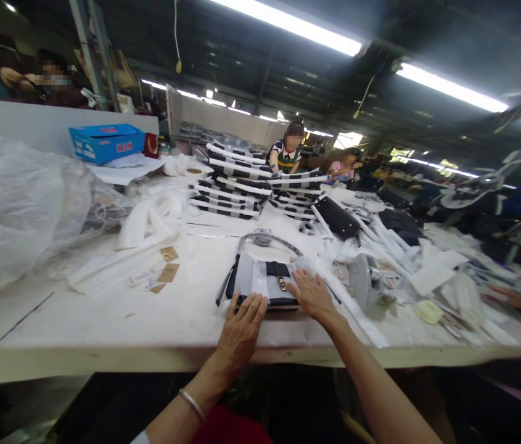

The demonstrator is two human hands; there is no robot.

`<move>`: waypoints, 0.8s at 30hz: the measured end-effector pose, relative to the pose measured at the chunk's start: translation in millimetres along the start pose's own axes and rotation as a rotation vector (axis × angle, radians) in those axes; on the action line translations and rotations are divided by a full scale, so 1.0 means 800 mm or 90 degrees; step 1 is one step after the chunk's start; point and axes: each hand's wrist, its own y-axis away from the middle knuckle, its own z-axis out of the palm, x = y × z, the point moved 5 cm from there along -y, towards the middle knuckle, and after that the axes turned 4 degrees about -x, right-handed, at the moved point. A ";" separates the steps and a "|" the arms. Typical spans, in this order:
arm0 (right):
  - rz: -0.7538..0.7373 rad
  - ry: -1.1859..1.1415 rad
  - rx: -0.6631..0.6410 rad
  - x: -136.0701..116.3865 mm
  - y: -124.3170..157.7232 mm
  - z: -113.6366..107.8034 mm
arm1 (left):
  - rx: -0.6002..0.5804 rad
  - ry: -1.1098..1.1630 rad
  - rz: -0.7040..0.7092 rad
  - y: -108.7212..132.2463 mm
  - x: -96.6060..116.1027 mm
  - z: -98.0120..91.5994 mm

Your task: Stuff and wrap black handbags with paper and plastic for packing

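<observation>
Bare forearms (pixel 366 370) were nearest, a bangle (pixel 192 404) round the left wrist, and out beyond them, there it was: the bag (pixel 277 269)! It lay flat near the front edge of the bench (pixel 103 327), clasp (pixel 282 282) upward, probably so that its face could be reached from above. Left hand (pixel 245 316): fingers extended, almost together, draped over the bag's near left corner, clutching nothing. Right hand (pixel 311 292): palm down, fingers loosely fanned across the opposite end, just beside the clasp, gripping nothing either. One on each side, seemingly to keep the bag steady and its pale wrapping (pixel 244 276) smooth. Beyond the bag's body the handle (pixel 287 243) arched away, likely laid back out of the fingers' way. Left of the bag, brown cards (pixel 168 272) were scattered; right of it stood a grey dispenser (pixel 361 276), close enough, it seemed, for an easy reach. Farther beyond the bag rose striped stacks (pixel 237 185), piled high perhaps to save room, and well off past its left end sat a blue box (pixel 107 143).
</observation>
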 end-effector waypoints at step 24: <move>0.023 -0.076 -0.028 -0.002 -0.007 0.002 | -0.294 -0.053 -0.068 -0.058 -0.054 0.032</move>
